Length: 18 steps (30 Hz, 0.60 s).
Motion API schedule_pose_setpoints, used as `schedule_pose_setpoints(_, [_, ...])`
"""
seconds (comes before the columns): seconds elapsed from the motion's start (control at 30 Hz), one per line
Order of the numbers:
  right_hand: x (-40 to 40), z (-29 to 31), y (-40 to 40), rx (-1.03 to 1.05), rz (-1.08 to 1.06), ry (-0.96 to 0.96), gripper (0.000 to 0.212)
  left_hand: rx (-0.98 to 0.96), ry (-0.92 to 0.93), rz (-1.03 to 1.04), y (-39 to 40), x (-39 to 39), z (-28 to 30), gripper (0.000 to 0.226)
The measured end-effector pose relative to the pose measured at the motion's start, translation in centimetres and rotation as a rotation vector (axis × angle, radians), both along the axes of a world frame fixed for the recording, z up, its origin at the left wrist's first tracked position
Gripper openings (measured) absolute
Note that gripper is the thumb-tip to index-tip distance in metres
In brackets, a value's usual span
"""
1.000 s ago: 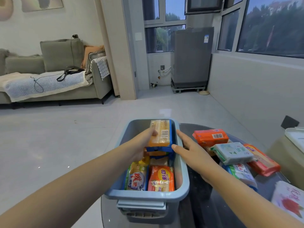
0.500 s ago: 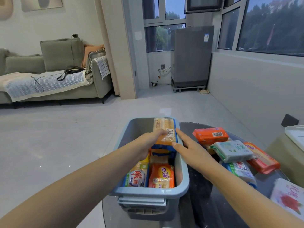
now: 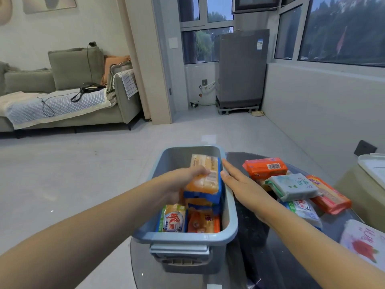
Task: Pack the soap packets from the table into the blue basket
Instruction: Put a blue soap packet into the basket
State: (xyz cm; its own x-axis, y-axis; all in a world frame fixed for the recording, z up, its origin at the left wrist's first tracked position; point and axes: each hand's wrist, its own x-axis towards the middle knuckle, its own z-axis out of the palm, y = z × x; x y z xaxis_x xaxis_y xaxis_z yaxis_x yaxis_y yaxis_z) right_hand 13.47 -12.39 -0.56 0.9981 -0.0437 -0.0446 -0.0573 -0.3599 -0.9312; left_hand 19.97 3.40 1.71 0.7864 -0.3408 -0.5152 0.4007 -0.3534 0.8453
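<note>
The blue basket (image 3: 230, 230) stands on the left part of a dark glass table (image 3: 252, 253). My left hand (image 3: 183, 180) is inside it, gripping a yellow soap packet with blue edges (image 3: 205, 177) that lies on other packets by the right wall. Below it sit a yellow-green packet (image 3: 171, 219) and an orange packet (image 3: 203, 223). My right hand (image 3: 243, 186) rests flat and open against the basket's right rim. Right of it on the table lie an orange packet (image 3: 264, 167), a white-green packet (image 3: 291, 186), another orange one (image 3: 329, 195) and a white one (image 3: 304, 211).
A white floral item (image 3: 362, 240) lies at the table's right edge. A beige surface with a white tray (image 3: 373, 165) stands further right. The floor drops away left of the table; a sofa (image 3: 62, 97) and a grey washing machine (image 3: 241, 69) stand far off.
My left hand has pushed the yellow packet further back and to the right inside the basket, and lower onto the stack. My right hand has stayed at the rim.
</note>
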Motion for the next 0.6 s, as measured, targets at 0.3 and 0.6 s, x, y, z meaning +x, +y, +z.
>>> schedule_pose_setpoints(0.3, [-0.5, 0.1, 0.7, 0.015, -0.028, 0.033, 0.054, -0.005, 0.195, -0.214, 3.4, -3.5, -0.7, 0.034])
schedule_pose_setpoints(0.6, [-0.9, -0.4, 0.7, -0.016, 0.001, 0.047, 0.059, 0.258, 0.042, -0.291, 2.4, -3.0, 0.5, 0.037])
